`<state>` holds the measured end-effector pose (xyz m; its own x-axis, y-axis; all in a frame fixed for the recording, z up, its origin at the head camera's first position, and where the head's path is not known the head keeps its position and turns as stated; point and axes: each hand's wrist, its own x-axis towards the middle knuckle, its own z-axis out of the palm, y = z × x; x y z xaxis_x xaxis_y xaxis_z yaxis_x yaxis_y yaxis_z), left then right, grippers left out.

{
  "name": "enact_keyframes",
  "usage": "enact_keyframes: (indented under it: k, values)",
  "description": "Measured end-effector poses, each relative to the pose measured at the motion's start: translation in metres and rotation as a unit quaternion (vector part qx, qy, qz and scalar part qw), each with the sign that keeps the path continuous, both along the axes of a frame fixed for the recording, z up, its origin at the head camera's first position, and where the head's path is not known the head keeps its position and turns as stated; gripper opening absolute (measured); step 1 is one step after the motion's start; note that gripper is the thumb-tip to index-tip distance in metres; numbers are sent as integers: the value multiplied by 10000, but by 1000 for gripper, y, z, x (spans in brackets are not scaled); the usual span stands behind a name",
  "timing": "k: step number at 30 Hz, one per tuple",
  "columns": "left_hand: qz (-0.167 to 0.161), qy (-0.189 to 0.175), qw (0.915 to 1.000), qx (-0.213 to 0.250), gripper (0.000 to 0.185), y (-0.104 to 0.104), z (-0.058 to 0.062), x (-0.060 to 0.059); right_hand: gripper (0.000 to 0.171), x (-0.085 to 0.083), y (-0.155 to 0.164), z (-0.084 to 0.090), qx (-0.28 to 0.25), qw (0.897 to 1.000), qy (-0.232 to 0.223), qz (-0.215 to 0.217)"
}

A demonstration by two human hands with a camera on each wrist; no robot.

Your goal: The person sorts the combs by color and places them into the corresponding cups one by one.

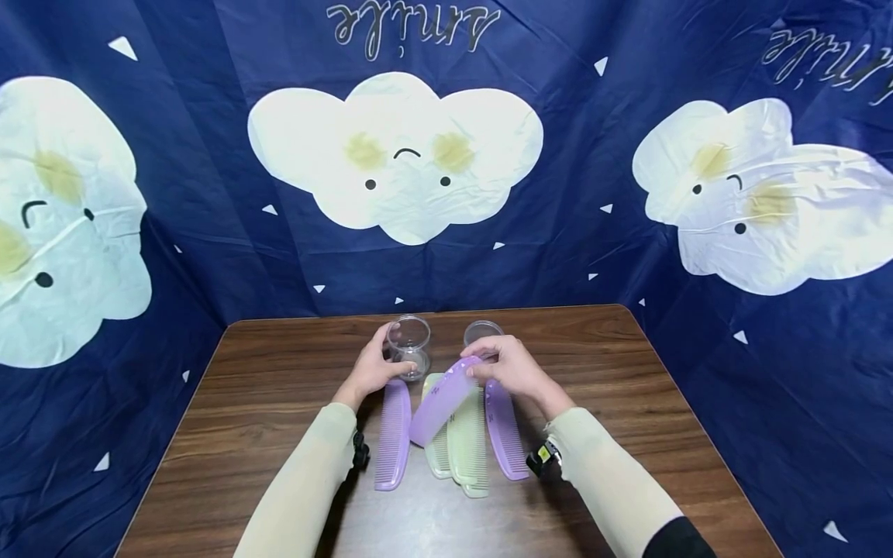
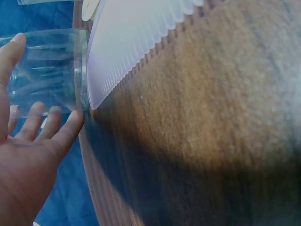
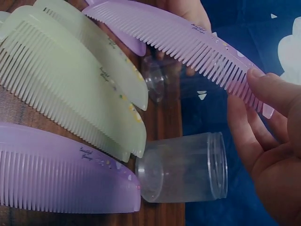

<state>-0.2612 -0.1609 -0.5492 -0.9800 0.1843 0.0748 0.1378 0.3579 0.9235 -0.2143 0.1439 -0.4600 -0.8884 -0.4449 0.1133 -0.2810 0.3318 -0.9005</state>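
Head view: my left hand (image 1: 373,368) wraps round a clear plastic cup (image 1: 408,345) on the brown wood table (image 1: 265,387). My right hand (image 1: 512,366) pinches one end of a smooth purple comb (image 1: 441,397), tilted over the two green combs (image 1: 460,446). It may touch them; I can't tell.
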Motion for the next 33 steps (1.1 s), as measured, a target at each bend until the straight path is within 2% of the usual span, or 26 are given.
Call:
enact_keyframes:
  k: [6,15,16,22,23,28,33]
  values:
    - [-34,43,9999,132,91,0,2,0,30,-2,1,8,-376,9993,19,62]
    - [-49,190,9993,307,93,-1,-3,-2,28,-5,4,23,-110,9983,538,-215]
    - [-61,191,9993,304,92,0,2,2,28,-3,3,28,-164,9982,528,-231]
    - [-75,76,9997,221,92,0,3,3,27,11,-1,64,-203,9963,723,-410]
    - [-56,54,9998,196,93,-1,-3,-1,27,11,-1,66,-208,9959,766,-436]
    - [-25,-20,9999,165,92,-2,-5,-2,25,10,-1,74,-365,9938,874,-588]
    - [-29,40,9998,218,90,-4,-6,-2,26,8,-5,81,-828,9881,1050,-763]
